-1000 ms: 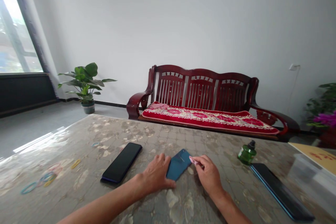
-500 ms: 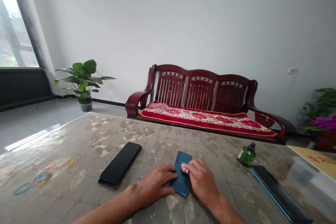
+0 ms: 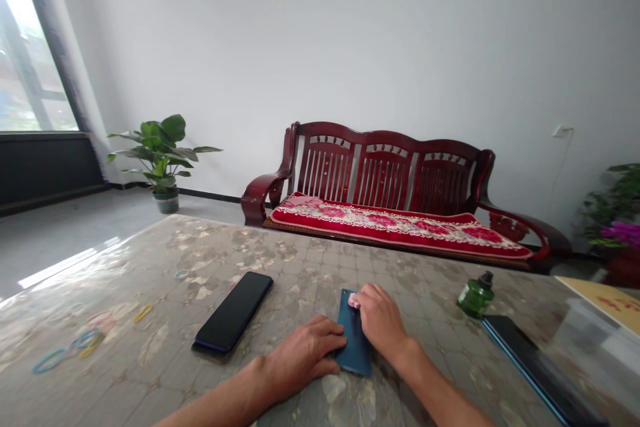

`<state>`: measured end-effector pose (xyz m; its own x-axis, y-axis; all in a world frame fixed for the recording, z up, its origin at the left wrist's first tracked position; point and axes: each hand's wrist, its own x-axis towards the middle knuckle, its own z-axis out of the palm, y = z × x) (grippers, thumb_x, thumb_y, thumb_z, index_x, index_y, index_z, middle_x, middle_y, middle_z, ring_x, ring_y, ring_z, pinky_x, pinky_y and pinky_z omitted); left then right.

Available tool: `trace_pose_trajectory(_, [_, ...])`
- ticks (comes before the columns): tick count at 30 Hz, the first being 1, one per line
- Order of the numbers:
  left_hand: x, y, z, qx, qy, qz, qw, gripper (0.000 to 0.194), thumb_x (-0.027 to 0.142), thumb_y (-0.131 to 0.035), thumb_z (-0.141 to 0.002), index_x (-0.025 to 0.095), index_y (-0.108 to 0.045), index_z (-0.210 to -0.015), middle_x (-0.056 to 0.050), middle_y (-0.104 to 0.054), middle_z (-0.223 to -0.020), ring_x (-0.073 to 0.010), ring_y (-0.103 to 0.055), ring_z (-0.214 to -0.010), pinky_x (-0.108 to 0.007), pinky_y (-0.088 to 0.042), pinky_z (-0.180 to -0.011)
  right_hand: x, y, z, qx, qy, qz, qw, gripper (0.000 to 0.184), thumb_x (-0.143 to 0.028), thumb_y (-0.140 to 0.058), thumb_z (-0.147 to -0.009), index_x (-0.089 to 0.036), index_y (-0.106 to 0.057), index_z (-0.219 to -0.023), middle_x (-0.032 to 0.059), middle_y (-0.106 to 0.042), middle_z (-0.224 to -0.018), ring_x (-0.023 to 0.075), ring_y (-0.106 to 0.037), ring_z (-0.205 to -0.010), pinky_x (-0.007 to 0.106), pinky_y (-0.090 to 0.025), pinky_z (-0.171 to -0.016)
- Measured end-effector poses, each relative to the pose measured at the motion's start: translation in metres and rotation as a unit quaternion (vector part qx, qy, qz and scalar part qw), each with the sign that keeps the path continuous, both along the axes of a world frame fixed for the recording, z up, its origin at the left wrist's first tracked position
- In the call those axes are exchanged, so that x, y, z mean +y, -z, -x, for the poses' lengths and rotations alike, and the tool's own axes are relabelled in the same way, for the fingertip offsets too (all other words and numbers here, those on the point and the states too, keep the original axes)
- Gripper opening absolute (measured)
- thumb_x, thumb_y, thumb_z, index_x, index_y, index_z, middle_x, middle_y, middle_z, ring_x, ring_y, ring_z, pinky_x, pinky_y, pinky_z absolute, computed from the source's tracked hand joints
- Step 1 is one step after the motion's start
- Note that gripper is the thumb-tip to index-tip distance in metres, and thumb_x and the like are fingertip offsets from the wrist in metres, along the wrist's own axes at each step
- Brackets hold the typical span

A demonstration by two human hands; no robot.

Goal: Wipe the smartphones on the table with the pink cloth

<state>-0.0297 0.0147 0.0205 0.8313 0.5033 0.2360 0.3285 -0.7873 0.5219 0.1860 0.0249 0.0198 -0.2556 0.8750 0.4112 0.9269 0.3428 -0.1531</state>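
A blue phone point(image 3: 354, 340) lies back-up on the patterned table point(image 3: 150, 347). My left hand point(image 3: 305, 360) rests at the phone's left edge, fingers curled against its side and holding it in place. My right hand point(image 3: 377, 320) lies over the phone's far end with a small pink-white pad point(image 3: 353, 302) pinched under its fingertips, pressed on the phone's back.
A black phone point(image 3: 234, 312) lies screen-up to the left. A third phone point(image 3: 540, 370) with a blue edge lies at the right, behind it a small green bottle point(image 3: 474, 297). Coloured rubber bands point(image 3: 80, 341) are scattered far left. A clear box point(image 3: 600, 340) sits at the right edge.
The blue phone has turned from slanting to nearly straight. My right hand moved from its right side onto its far end with the pad. My left hand stayed at the left edge.
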Motion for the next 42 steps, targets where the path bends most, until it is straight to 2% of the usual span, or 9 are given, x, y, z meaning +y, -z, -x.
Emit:
trace_pose_trajectory(3, [-0.001,-0.001,-0.002,-0.006,-0.002,-0.005,1.0,0.022,0.028,-0.064,-0.091,0.027,-0.066,-0.113,-0.004,-0.064,-0.118,-0.0241,-0.057,-0.113,-0.033,-0.042,-0.101,-0.018,0.001,0.001,-0.012,-0.047,0.002,0.999,0.025,-0.006,-0.049,-0.089,-0.024,-0.066,-0.084,0.0019,-0.061,-0.086,0.0179,-0.053,-0.086,0.029,-0.037,-0.076])
trace_pose_trajectory(5, [-0.001,-0.002,-0.002,-0.012,0.0,-0.012,1.0,0.019,0.024,-0.066,-0.088,0.026,-0.067,-0.107,-0.003,-0.065,-0.114,-0.023,-0.058,-0.112,-0.031,-0.042,-0.1,-0.02,0.0,0.002,-0.018,-0.059,0.001,0.998,0.024,-0.006,-0.05,-0.089,-0.024,-0.066,-0.085,0.0018,-0.061,-0.086,0.0182,-0.052,-0.086,0.029,-0.036,-0.077])
trace_pose_trajectory(11, [0.001,0.0,0.001,-0.007,0.0,-0.013,1.0,0.027,0.023,-0.067,-0.085,0.027,-0.066,-0.112,-0.004,-0.062,-0.126,-0.0232,-0.058,-0.115,-0.03,-0.042,-0.102,0.015,-0.002,0.006,-0.018,0.0,-0.011,1.0,0.023,-0.009,-0.053,-0.089,-0.024,-0.068,-0.081,0.0025,-0.063,-0.083,0.0183,-0.053,-0.082,0.03,-0.038,-0.074])
trace_pose_trajectory(13, [0.0,-0.001,0.001,-0.005,-0.003,-0.012,1.0,0.026,0.023,-0.066,-0.086,0.027,-0.066,-0.111,-0.003,-0.062,-0.126,-0.0233,-0.058,-0.115,-0.03,-0.043,-0.101,0.018,-0.003,0.007,-0.008,0.007,-0.008,1.0,0.023,-0.009,-0.053,-0.089,-0.024,-0.068,-0.079,0.0026,-0.063,-0.082,0.018,-0.053,-0.081,0.029,-0.038,-0.074])
trace_pose_trajectory(20, [-0.002,-0.003,-0.002,-0.006,-0.002,-0.018,1.0,0.011,0.023,-0.063,-0.087,0.024,-0.066,-0.098,-0.003,-0.066,-0.11,-0.0223,-0.062,-0.107,-0.027,-0.045,-0.096,-0.008,0.0,0.01,-0.013,-0.081,-0.01,0.997,0.03,-0.005,-0.05,-0.088,-0.027,-0.07,-0.091,0.0019,-0.062,-0.086,0.0182,-0.052,-0.086,0.028,-0.038,-0.076])
trace_pose_trajectory(27, [0.0,-0.001,0.001,0.004,-0.004,-0.014,1.0,0.017,0.028,-0.064,-0.089,0.026,-0.066,-0.106,-0.003,-0.062,-0.126,-0.0228,-0.059,-0.116,-0.027,-0.043,-0.101,0.019,-0.004,0.018,-0.017,-0.018,0.0,1.0,0.026,-0.008,-0.051,-0.089,-0.024,-0.069,-0.08,0.0026,-0.063,-0.082,0.0181,-0.053,-0.083,0.029,-0.037,-0.074])
trace_pose_trajectory(35, [0.002,0.0,0.0,-0.006,0.003,-0.026,1.0,0.016,0.026,-0.068,-0.086,0.023,-0.069,-0.102,-0.004,-0.068,-0.112,-0.0233,-0.064,-0.107,-0.028,-0.045,-0.097,-0.017,-0.006,0.007,-0.005,-0.108,0.025,0.994,0.029,-0.007,-0.046,-0.09,-0.025,-0.068,-0.086,0.0012,-0.06,-0.085,0.0169,-0.052,-0.085,0.027,-0.036,-0.075])
trace_pose_trajectory(42, [0.002,0.006,0.002,-0.015,-0.014,-0.018,1.0,0.036,0.026,-0.071,-0.084,0.024,-0.067,-0.119,-0.007,-0.064,-0.128,-0.0234,-0.059,-0.118,-0.03,-0.042,-0.104,0.013,-0.006,-0.006,-0.007,-0.014,0.032,0.999,0.029,-0.011,-0.045,-0.093,-0.024,-0.07,-0.087,0.0031,-0.064,-0.087,0.0179,-0.054,-0.087,0.027,-0.037,-0.078])
